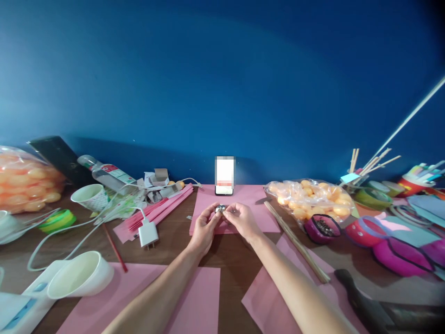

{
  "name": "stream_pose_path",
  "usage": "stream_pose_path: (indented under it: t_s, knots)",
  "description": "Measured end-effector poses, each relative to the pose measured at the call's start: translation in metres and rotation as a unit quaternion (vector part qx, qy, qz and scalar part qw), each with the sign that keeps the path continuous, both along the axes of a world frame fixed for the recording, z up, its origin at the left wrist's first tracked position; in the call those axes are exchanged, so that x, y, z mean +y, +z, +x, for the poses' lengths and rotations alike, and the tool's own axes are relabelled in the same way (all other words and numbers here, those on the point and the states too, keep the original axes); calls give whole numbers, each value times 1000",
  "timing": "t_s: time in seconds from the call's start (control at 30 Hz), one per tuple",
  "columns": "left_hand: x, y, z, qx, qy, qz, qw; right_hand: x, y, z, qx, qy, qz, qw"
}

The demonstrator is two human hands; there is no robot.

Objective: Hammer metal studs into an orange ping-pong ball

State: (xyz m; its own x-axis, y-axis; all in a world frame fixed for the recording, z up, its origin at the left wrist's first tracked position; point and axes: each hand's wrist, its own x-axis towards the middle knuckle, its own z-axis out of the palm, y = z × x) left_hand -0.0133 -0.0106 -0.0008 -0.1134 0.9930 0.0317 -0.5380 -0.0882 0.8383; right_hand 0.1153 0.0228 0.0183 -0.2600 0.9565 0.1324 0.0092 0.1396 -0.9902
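Above the near edge of a pink paper sheet (250, 222), my left hand (205, 227) and my right hand (242, 221) meet with fingertips pinched together. Between them is a small shiny silver piece (220, 208), rounded on top; its exact kind is too small to make out. Both hands are closed on it, and the fingers cover its lower part. Just beyond stands an upright phone (224, 176) with a blurred screen. A bundle of thin sticks (297, 241) lies to the right of my right hand.
A bag of orange balls (309, 197) and a purple bowl of small dark pieces (323, 228) are on the right, with a dark-handled tool (361, 301) nearer. Leftward are a white charger (148, 233), paper cup (81, 274), bottle (107, 174), and red stick (115, 249).
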Motion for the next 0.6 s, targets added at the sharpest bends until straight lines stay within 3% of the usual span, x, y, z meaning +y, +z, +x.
stream_pose_path:
  t_s: [0.3,0.6]
  knots:
    - [0,4,1,-55,-9,-28,998,5,-10,-2,50,20,-53,997]
    - [1,5,0,-18,10,-30,999,4,-8,-3,25,54,22,998]
